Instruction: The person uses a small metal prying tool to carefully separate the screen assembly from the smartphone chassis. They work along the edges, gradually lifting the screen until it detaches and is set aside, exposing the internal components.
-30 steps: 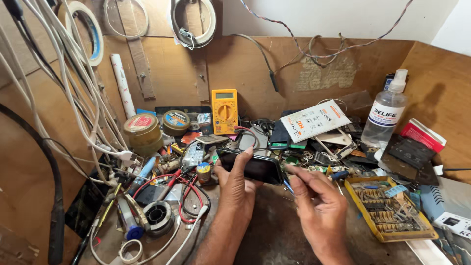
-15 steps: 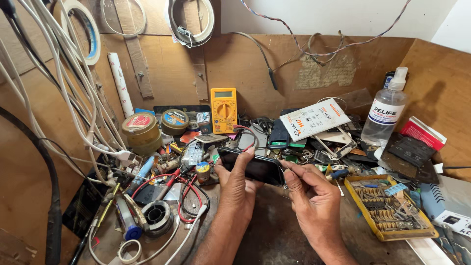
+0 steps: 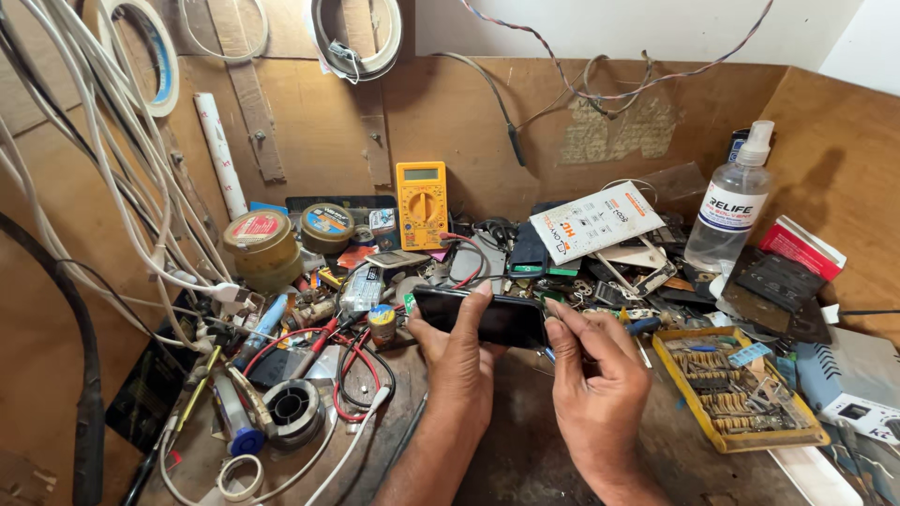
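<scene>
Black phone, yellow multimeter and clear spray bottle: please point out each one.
black phone (image 3: 492,317), head view, on its dark back.
yellow multimeter (image 3: 422,204), head view, on its dial.
clear spray bottle (image 3: 724,214), head view, on its label.

Left hand (image 3: 459,361) curled gripping; right hand (image 3: 592,379) pinching, fingers bent.

Two hands are over the counter (image 3: 525,468): the left hand (image 3: 459,361) and the right hand (image 3: 595,375). Between them is one black phone (image 3: 483,317). There is one yellow multimeter (image 3: 422,204), one clear spray bottle (image 3: 727,211), and two round tins: one with a red lid (image 3: 258,239), one with a blue lid (image 3: 327,225). One yellow parts tray (image 3: 736,392) lies at the right. One solder spool (image 3: 292,405) sits at the left. One white tape roll (image 3: 141,52) and one coiled cable (image 3: 356,37) hang above.
</scene>
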